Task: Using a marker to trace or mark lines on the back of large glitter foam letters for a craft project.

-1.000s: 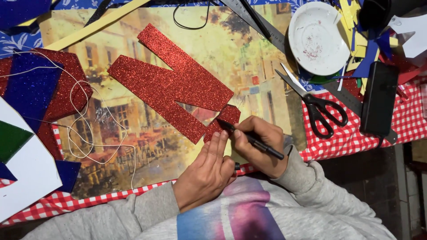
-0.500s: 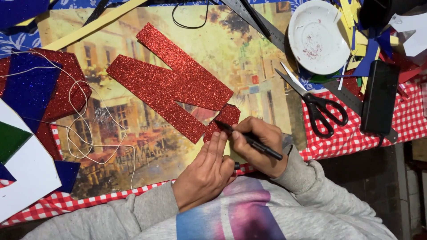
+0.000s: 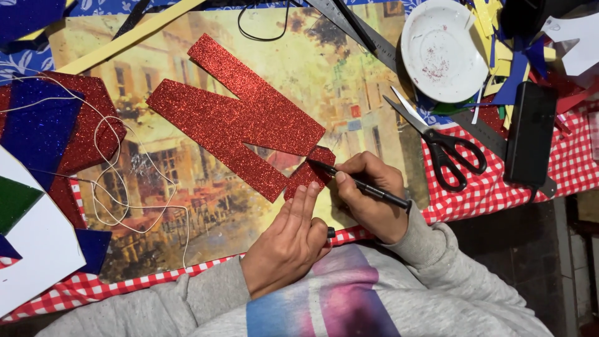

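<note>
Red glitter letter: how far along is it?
Done: the red glitter letter is cut out, scissors set aside. In hand: left hand pins its lower tip, right hand marks there with a black pen. Left: that marking looks unfinished; the pen tip is on the glitter.

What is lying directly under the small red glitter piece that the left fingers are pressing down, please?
The small red glitter piece lies on the painted street-scene mat, its upper edge meeting the large red glitter shape. The left hand and pen cover its lower end, hiding anything beneath.
</note>
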